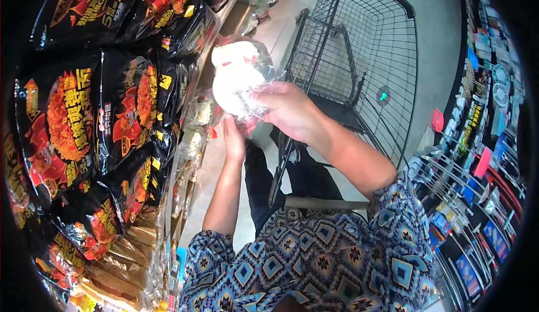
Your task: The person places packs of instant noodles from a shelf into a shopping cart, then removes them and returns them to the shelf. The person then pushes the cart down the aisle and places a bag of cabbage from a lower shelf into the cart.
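Between my hands is a white item in clear plastic wrap (238, 73), overexposed so that its details are washed out, with small red marks on it. My right hand (281, 107) grips the lower right side of the wrap, fingers bent onto the plastic. Under the package, my left hand (234, 135) is raised with its fingers against the bottom edge of the wrap; some of those fingers are hidden behind it. Black snack bags with orange and yellow print (67, 115) stand on the shelf to the left of the package.
A black wire shopping cart (387, 48) stands ahead to the right, its handle near my waist. Shelf edge (193, 82) runs along the left, with more wrapped goods below. Racks of small hanging goods (477, 171) line the right side.
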Demonstrator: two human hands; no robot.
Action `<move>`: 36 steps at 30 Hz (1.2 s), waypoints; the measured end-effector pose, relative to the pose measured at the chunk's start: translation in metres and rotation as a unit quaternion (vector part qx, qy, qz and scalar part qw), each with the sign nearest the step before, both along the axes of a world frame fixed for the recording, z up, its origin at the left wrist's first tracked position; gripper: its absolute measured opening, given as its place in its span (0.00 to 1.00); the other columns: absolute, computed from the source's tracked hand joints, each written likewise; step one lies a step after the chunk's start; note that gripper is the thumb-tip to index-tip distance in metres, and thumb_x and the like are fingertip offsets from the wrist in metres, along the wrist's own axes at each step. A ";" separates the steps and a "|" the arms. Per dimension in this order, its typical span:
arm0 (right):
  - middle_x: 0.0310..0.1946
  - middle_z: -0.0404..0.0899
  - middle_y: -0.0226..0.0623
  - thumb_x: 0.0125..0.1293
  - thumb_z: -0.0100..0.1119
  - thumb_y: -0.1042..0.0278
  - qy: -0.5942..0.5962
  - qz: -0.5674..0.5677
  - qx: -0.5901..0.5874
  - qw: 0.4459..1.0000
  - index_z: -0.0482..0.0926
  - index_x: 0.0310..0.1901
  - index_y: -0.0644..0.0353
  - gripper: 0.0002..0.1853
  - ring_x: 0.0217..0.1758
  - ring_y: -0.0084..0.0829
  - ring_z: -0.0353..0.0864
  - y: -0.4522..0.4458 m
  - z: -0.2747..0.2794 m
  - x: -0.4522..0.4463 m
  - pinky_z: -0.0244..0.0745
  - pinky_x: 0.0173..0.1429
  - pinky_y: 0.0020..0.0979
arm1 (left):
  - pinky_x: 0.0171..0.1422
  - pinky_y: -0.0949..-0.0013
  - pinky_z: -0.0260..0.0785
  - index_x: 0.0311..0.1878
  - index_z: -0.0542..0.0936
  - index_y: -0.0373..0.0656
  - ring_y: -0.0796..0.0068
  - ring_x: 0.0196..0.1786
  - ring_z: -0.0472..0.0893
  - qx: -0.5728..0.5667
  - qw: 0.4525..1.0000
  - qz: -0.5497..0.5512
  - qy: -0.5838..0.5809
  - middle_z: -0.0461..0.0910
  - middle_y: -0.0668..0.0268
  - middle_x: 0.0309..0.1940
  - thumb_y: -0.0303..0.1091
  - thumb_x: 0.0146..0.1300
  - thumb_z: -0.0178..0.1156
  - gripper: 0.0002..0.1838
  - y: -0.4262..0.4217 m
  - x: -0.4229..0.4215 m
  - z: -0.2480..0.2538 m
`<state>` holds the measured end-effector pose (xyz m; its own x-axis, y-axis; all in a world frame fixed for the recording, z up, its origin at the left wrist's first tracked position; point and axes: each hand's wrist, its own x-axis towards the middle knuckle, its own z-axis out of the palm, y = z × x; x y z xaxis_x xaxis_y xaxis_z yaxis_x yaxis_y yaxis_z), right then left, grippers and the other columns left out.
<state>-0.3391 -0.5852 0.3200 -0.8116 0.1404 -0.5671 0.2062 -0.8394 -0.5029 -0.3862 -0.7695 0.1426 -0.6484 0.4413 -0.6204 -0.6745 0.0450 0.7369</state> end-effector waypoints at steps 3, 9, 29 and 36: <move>0.46 0.82 0.45 0.70 0.54 0.75 0.012 -0.045 -0.041 0.998 0.76 0.55 0.69 0.14 0.43 0.37 0.85 0.002 0.002 0.008 0.81 0.46 0.39 | 0.55 0.61 0.74 0.62 0.69 0.37 0.67 0.48 0.79 0.015 1.000 -0.011 0.012 0.77 0.57 0.51 0.59 0.76 0.36 0.32 0.005 0.001 0.012; 0.50 0.81 0.41 0.70 0.56 0.73 0.106 -0.108 -0.045 0.987 0.76 0.55 0.68 0.14 0.52 0.37 0.82 0.016 0.025 0.021 0.79 0.51 0.40 | 0.52 0.68 0.75 0.62 0.68 0.38 0.74 0.41 0.77 0.025 0.992 -0.004 0.124 0.75 0.65 0.42 0.48 0.78 0.44 0.23 0.019 -0.007 0.036; 0.52 0.77 0.48 0.68 0.54 0.78 0.202 -0.250 0.146 0.936 0.71 0.58 0.74 0.18 0.50 0.33 0.79 0.184 0.124 0.184 0.79 0.58 0.30 | 0.55 0.68 0.74 0.62 0.72 0.35 0.72 0.45 0.81 0.070 0.952 -0.145 0.259 0.82 0.59 0.45 0.34 0.76 0.51 0.18 0.041 -0.017 0.130; 0.52 0.76 0.48 0.66 0.55 0.81 -0.030 -0.302 0.104 0.947 0.72 0.53 0.73 0.14 0.52 0.36 0.78 0.222 -0.040 0.178 0.80 0.56 0.35 | 0.44 0.72 0.74 0.55 0.76 0.38 0.79 0.35 0.78 -0.138 0.977 -0.129 0.101 0.81 0.65 0.37 0.45 0.75 0.54 0.19 -0.121 0.037 -0.012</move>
